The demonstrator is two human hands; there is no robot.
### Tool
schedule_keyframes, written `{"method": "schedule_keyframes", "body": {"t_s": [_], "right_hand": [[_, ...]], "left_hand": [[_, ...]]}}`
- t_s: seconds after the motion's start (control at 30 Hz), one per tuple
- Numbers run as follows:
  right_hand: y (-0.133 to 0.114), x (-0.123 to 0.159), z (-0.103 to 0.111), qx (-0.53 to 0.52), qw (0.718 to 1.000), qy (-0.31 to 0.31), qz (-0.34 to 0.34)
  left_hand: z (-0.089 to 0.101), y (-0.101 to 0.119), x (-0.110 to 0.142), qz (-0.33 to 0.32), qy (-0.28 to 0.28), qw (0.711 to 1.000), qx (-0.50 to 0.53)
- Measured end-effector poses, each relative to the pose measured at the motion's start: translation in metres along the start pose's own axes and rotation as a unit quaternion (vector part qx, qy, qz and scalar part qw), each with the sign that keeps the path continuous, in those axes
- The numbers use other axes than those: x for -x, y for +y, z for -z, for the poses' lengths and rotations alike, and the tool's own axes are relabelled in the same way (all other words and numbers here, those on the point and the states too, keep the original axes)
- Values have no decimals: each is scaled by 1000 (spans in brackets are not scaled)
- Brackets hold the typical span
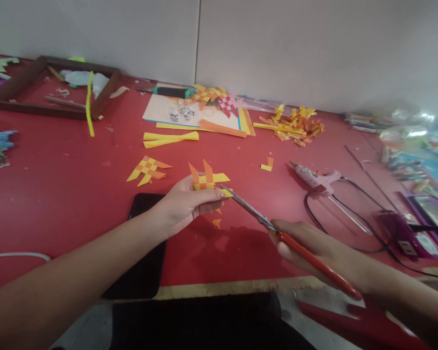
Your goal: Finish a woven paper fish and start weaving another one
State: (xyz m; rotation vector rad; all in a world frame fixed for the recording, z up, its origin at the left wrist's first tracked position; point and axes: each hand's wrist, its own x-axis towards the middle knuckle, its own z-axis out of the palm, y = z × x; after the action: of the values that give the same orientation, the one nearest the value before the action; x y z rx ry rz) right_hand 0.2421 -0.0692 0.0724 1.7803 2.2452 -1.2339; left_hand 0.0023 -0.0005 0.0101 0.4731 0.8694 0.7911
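My left hand [184,204] pinches a small woven paper piece [206,178] of orange and yellow strips, held above the red table [58,180]. My right hand [314,248] grips orange-handled scissors [277,231], whose blade tips touch the right edge of the woven piece. Small orange offcuts [216,222] lie on the table just below the held piece. Under my left forearm a black phone [146,253] lies flat.
A finished woven piece [148,170] lies left of my hand. Yellow strips [170,138], a heap of paper scraps [294,125], a sheet with more woven pieces [211,104], a pink glue gun [317,179] with cable and a wooden frame [51,87] are spread over the table.
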Motion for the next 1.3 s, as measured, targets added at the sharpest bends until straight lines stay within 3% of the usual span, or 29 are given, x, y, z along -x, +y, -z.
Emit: {"method": "schedule_keyframes", "body": {"t_s": [1.3], "right_hand": [[13, -3, -1, -9, 1000, -25, 8]], "left_hand": [[4, -4, -2, -8, -17, 1000, -22]]}}
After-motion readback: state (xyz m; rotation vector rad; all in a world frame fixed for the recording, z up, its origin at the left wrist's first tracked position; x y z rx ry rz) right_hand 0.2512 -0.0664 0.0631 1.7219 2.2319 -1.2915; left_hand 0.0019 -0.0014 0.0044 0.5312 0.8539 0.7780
